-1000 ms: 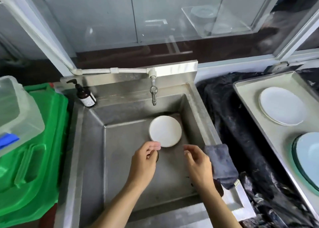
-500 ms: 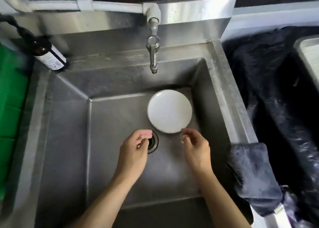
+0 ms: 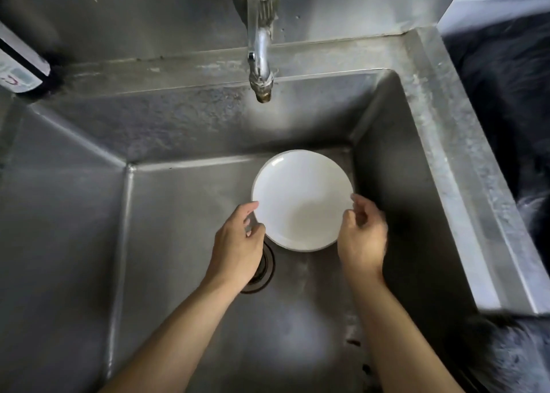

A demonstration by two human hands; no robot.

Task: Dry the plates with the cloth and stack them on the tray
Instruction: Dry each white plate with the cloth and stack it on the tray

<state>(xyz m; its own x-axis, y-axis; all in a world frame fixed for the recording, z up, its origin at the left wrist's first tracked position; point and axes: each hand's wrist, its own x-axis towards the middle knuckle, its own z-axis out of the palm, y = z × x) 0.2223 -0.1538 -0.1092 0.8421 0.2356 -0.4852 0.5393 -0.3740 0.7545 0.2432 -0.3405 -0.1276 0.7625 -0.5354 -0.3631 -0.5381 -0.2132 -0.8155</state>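
Note:
A white round plate (image 3: pixel 302 197) lies flat on the floor of the steel sink (image 3: pixel 440 166), near its back right corner. My left hand (image 3: pixel 238 243) is at the plate's left rim, thumb touching the edge and fingers curled apart. At the right rim my right hand (image 3: pixel 361 234) has its fingers spread over the edge. Neither hand has closed around the plate. The dark grey cloth (image 3: pixel 506 360) hangs over the sink's front right edge, away from both hands. The tray is out of view.
A metal tap (image 3: pixel 259 50) hangs over the back of the sink, above the plate. The drain (image 3: pixel 265 269) sits partly under my left hand. A soap bottle (image 3: pixel 18 68) stands at the back left. Black plastic sheeting (image 3: pixel 506 100) covers the counter to the right.
The camera has leaned down into the sink. Both hands have moved forward from in front of the plate to its left and right rims. The plate has stayed in place.

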